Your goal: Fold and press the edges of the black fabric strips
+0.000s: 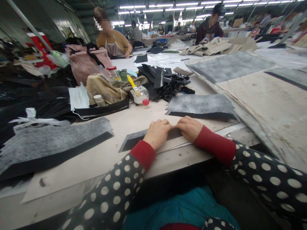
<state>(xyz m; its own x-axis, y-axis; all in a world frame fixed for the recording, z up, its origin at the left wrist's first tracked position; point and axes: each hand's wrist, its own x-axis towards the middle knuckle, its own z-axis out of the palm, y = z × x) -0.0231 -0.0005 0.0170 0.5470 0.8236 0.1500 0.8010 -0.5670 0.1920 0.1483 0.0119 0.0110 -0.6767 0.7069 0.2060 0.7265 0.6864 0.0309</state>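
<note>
Both of my hands rest side by side on a narrow grey-black fabric strip (130,140) lying on the pale table (100,159) near its front edge. My left hand (158,132) presses down on the strip with its fingers curled and pressed together. My right hand (189,127) does the same just to the right, fingertips touching those of the left hand. The part of the strip beneath my hands is hidden.
A grey fabric stack (200,107) lies just beyond my hands and a larger one (48,143) at the left. Further back are a bottle with a yellow brush (139,94), a black fabric heap (165,81), bags and cloths. Other people work at the far tables.
</note>
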